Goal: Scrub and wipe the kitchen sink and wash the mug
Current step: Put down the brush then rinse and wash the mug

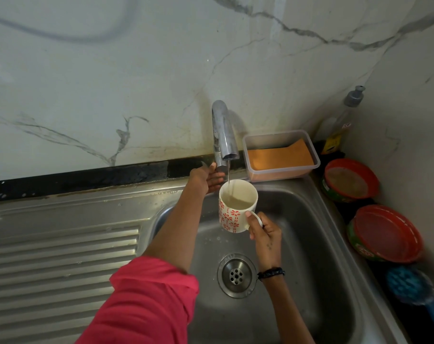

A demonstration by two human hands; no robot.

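A white mug (232,214) with red flower marks hangs upright over the steel sink (297,244), under the tap spout (224,135). A thin stream of water runs into the mug, which holds cloudy water. My right hand (263,232) grips the mug by its handle, thumb against the side. My left hand (207,178) reaches to the base of the tap and curls around the tap handle there, which is mostly hidden. The round drain (236,275) lies below the mug.
A ribbed drainboard (61,256) lies to the left. A clear box with an orange cloth (280,155) stands behind the sink's right corner. A soap bottle (340,125), two red-rimmed tubs (350,180) (384,234) and a blue brush (414,291) line the right edge.
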